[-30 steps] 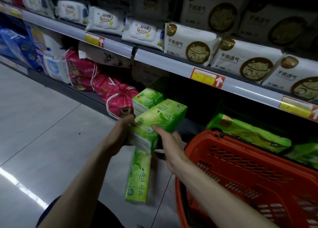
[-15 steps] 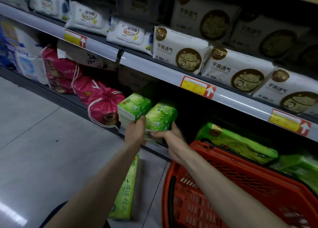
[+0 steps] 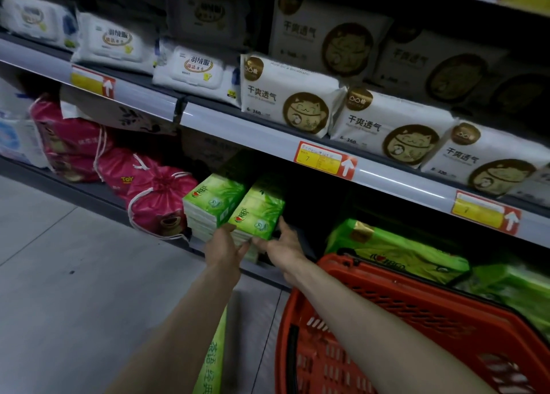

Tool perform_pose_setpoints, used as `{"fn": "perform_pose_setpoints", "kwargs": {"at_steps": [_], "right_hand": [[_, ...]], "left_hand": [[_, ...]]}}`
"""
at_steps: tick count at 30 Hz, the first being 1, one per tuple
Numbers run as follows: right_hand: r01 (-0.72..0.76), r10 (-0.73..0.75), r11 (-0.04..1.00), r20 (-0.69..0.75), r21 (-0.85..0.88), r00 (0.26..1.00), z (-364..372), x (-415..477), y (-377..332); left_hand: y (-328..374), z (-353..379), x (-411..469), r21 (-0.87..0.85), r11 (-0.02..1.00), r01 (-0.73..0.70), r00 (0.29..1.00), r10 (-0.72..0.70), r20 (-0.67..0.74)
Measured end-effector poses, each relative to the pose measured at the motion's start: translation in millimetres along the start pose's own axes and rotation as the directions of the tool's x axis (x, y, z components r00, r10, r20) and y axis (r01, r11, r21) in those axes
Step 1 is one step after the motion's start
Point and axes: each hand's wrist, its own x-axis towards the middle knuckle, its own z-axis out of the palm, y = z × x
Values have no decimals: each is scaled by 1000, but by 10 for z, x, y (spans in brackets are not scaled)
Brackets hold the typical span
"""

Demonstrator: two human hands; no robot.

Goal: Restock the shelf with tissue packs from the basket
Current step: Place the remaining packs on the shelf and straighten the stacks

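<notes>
Had the tissue pack (image 3: 257, 215) at the front edge of the bottom shelf (image 3: 89, 192), long axis running inward, left hand (image 3: 224, 246) flat-fingered against its near end, right hand (image 3: 282, 245) spread-fingered along its right side.

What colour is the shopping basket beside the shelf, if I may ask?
The basket is orange-red, seen best in the head view.
</notes>
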Motion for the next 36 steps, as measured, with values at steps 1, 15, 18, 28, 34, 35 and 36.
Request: {"fn": "perform_pose_setpoints", "kwargs": {"at_steps": [1, 15, 18, 28, 34, 35, 36], "right_hand": [[0, 0, 1000, 1, -22, 1000, 11, 16, -15], [-60, 63, 994, 23, -90, 998, 35, 274, -43], [-74, 77, 993, 34, -87, 996, 20, 260, -84], [-91, 94, 993, 43, -72, 995, -307, -318, -391], [-19, 20, 999, 39, -34, 999, -886, -911, -558], [2, -1, 1000, 37, -20, 999, -970, -991, -561], [22, -22, 1000, 28, -12, 999, -1049, -1082, -571]], "left_hand": [[3, 11, -9, 1, 1000, -2, 1000, 2, 11], [-12, 119, 35, -118, 993, 25, 996, -15, 88], [-22, 115, 41, -76, 997, 27, 997, -22, 74], [-77, 101, -248, 70, 997, 30, 998, -34, 55], [-147, 267, -812, 177, 982, -66, 983, 34, 178], [-148, 301, -908, 184, 979, -83, 978, 45, 203], [-147, 331, -1025, 184, 979, -91, 974, 48, 223]]}}
